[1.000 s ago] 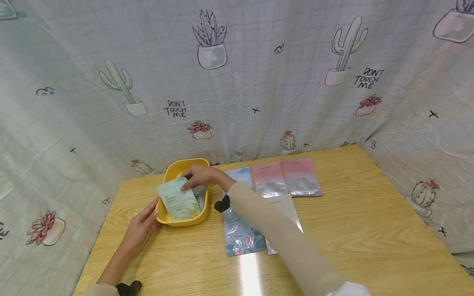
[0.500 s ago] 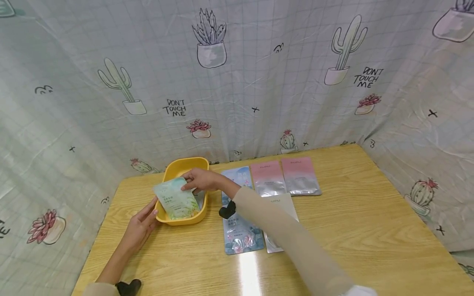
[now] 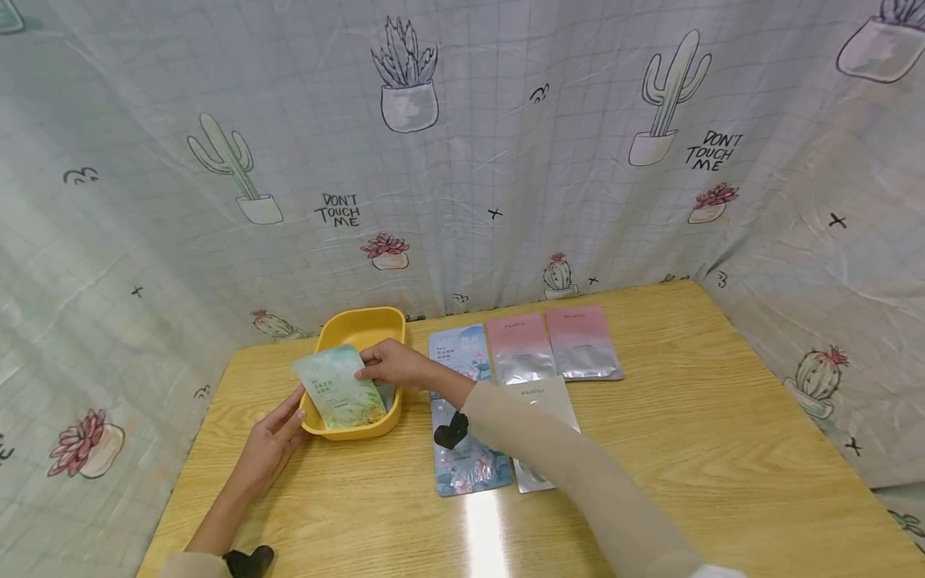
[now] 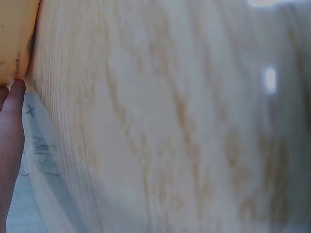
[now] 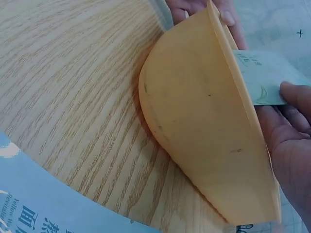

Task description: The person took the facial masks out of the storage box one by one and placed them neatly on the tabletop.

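Right hand (image 3: 396,364) pinched a pale green sachet (image 3: 341,393), its lower part inside the yellow basin (image 3: 364,323) over a mostly hidden greyish item (image 3: 388,394), while the left hand (image 3: 267,445) gripped the basin's rim.

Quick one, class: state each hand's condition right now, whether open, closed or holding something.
Left hand: closed on the edge of the yellow bin.
Right hand: closed, pinching the pale green packet.
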Tool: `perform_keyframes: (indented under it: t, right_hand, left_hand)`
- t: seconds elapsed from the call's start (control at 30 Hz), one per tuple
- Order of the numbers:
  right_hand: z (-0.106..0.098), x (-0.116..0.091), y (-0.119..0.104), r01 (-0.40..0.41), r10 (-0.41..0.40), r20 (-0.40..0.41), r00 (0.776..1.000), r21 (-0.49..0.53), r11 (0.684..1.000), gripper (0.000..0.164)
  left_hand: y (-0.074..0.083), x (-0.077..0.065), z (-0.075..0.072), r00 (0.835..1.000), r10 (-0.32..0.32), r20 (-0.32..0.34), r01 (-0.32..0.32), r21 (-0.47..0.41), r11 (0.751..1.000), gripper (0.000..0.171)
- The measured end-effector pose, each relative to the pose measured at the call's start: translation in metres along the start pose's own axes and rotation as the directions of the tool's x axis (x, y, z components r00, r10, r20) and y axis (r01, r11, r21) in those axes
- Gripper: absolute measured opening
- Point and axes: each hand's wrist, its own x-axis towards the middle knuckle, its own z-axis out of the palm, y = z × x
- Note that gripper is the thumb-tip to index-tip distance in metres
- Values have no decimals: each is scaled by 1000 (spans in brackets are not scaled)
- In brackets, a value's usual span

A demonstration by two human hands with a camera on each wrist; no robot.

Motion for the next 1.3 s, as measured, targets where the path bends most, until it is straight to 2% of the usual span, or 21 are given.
perform_keyframes:
  t: [0.13,0.4,0.63,0.8,0.9,1.0,1.13,1.23,1.3]
  right_hand:
    - [0,-2,-2,-7,7,-15,1000,25,1000,18]
    - [-2,-6,-4,43,-42,-37,998,42,998,27]
    - [-8,-12,-12,103,-102,-65,993,16,995,14]
    - [-16,-21,-20,178,-179,-70,981,-13,984,44]
    - [-23,-25,-24,209,-207,-71,976,25,977,46]
    - [-29,-31,-28,220,-217,-77,973,38,975,42]
    - [-39,-38,-30,201,-193,-99,976,77,977,13]
    - [-46,-44,-31,194,-180,-111,977,135,972,20]
    - [-51,-49,-32,193,-175,-120,977,150,970,15]
  left_hand:
    - [0,0,1,1000,-9,-2,9,-3,1000,65]
    - [-1,0,1,1000,3,0,-3,-9,1000,63]
    - [-2,1,1,1000,20,7,-19,-18,1000,63]
    - [-1,1,0,1000,19,8,-19,-2,1000,63]
    - [-1,2,0,1000,5,4,-5,2,1000,64]
    - [-1,2,0,1000,-4,3,4,2,1000,65]
    - [-1,0,0,1000,-2,8,2,2,1000,64]
    - [-1,-1,1,1000,-1,7,0,5,1000,63]
    - [-1,-1,1,1000,-1,6,1,6,1000,62]
